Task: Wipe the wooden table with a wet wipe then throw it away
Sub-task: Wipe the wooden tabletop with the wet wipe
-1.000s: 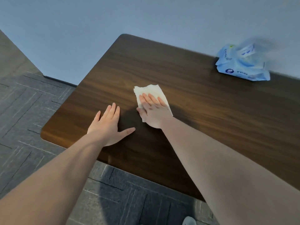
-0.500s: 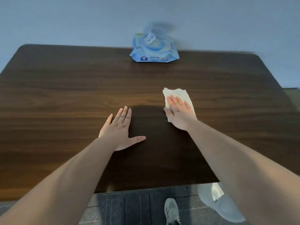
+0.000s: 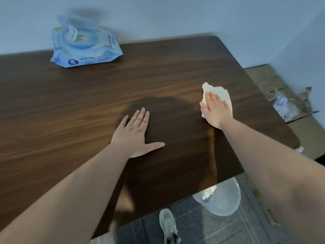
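A dark wooden table (image 3: 70, 111) fills most of the view. My right hand (image 3: 215, 110) lies flat on a white wet wipe (image 3: 222, 93) and presses it onto the table's right part, with the wipe showing beyond the fingertips. My left hand (image 3: 135, 134) rests palm down on the wood near the middle, fingers together and thumb out, holding nothing. A blue pack of wet wipes (image 3: 84, 48) with its flap lifted stands at the far edge by the wall.
A clear plastic-lined bin (image 3: 221, 199) with a scrap of white inside stands on the floor under the table's near right edge. Cardboard boxes (image 3: 274, 95) with crumpled wrapping sit to the right of the table. My shoe (image 3: 168, 224) shows on the grey carpet.
My right hand has slid the wipe to the right across the table, and my view has turned rightward with it. The left hand stays flat on the wood.
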Demonstrator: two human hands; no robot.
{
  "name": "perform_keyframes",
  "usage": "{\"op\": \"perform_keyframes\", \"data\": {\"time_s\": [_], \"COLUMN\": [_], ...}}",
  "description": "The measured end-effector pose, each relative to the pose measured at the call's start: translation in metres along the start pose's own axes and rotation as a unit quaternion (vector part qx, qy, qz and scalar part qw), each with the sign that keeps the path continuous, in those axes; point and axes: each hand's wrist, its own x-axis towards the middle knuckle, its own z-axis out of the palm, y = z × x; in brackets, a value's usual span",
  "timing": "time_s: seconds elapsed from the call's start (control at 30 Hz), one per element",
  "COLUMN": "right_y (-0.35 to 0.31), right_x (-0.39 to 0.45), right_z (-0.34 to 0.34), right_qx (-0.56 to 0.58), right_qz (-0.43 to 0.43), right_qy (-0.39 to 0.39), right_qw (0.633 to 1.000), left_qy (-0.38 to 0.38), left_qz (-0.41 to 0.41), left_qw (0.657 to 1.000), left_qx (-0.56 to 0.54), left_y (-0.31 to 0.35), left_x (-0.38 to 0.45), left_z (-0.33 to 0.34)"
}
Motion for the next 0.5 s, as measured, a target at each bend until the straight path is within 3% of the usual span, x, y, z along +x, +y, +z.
{"op": "perform_keyframes", "data": {"time_s": [0.27, 0.5], "right_y": [0.085, 0.064], "right_x": [-0.008, -0.030], "right_z": [-0.002, 0.002], "right_qx": [0.030, 0.029], "right_qz": [0.089, 0.070], "right_qy": [0.006, -0.015], "right_qw": [0.996, 0.997], "left_qy": [-0.023, -0.026], "left_qz": [-0.014, -0.015], "left_qw": [1.000, 1.000], "left_qx": [0.009, 0.001], "left_y": [0.023, 0.025], "left_x": [0.017, 0.015], "left_z": [0.004, 0.000]}}
